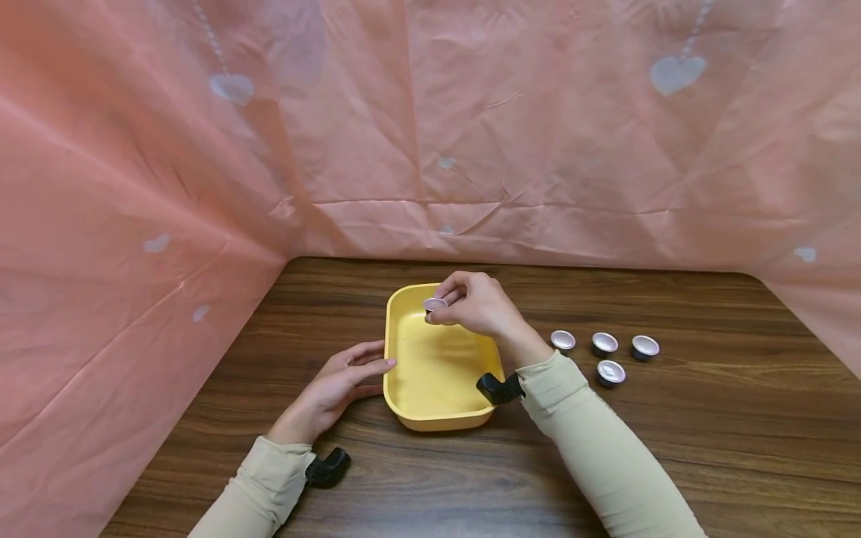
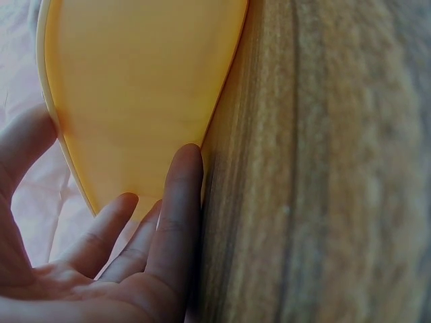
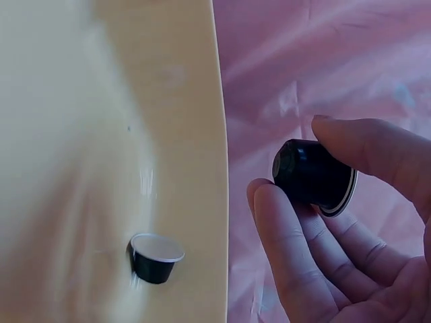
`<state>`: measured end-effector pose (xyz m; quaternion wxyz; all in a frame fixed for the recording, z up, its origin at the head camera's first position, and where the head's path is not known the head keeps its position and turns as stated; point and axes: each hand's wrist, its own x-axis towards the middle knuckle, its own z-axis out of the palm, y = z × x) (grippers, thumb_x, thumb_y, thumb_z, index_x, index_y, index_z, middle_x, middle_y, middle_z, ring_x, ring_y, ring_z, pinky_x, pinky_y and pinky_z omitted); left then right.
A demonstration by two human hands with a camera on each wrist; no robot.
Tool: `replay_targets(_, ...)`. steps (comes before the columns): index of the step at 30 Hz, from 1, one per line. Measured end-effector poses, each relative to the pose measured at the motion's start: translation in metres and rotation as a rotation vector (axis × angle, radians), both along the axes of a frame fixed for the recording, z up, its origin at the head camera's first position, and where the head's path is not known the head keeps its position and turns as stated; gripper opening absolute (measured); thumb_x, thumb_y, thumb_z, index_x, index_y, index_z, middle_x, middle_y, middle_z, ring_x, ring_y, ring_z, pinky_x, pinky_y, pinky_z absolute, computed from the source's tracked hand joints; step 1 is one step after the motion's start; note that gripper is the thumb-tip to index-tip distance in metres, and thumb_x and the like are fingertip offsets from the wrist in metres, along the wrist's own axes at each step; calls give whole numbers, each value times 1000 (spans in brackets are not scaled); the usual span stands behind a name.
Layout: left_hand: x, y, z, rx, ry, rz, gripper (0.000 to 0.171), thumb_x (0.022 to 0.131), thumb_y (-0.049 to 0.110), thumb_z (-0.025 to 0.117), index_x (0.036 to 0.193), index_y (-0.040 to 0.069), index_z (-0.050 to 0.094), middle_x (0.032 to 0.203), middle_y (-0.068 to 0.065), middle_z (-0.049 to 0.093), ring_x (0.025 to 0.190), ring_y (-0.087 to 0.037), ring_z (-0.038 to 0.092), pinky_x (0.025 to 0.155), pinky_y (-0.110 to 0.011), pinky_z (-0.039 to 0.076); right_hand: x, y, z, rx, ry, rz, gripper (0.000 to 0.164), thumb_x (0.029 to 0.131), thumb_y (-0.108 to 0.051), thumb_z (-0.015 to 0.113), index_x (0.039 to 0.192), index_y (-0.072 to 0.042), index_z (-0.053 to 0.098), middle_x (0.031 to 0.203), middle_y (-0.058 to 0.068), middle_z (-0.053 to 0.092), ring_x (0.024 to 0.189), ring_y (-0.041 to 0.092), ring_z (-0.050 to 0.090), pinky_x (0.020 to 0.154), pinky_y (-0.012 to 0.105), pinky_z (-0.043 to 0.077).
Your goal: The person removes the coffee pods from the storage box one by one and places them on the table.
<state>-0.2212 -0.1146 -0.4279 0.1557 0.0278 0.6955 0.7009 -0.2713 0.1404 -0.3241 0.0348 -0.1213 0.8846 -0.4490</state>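
My right hand [image 1: 474, 302] pinches a coffee capsule [image 3: 313, 175] between thumb and fingers, above the far end of a yellow tray [image 1: 437, 373]. The capsule is dark with a pale foil lid, which faces up in the head view. Another capsule [image 3: 155, 259] lies inside the tray by its wall in the right wrist view; in the head view it is hidden. At the tray's left side, my left hand [image 1: 336, 385] holds the wall, thumb over the rim and fingers [image 2: 178, 215] against the outer side.
Several more capsules stand lid up on the wooden table [image 1: 706, 433] right of the tray, among them a front capsule [image 1: 610, 372]. A pink curtain [image 1: 538, 149] with pale hearts hangs behind the table and down its sides.
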Motion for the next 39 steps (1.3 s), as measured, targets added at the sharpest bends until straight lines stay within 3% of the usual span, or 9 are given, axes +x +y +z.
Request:
replay_targets(18,2,-6,0,-1,0,12,64,102,21,73,158,3,49,159,-20,54,121,-14,67,108,-40,57,13,25,-10,-341,-102,36,39,81,-7,91,114,-1,72,96,2,77,87,11,73,81,21,59)
replay_targets(39,0,-10,0,16,-6,6,63,103,20,73,158,4,49,159,-19,54,122,-15,67,110,-42,56,19,62,-8,-264,-69,5,43,84,-14,91,119,0,71,102,3,77,88,10,73,79,21,59)
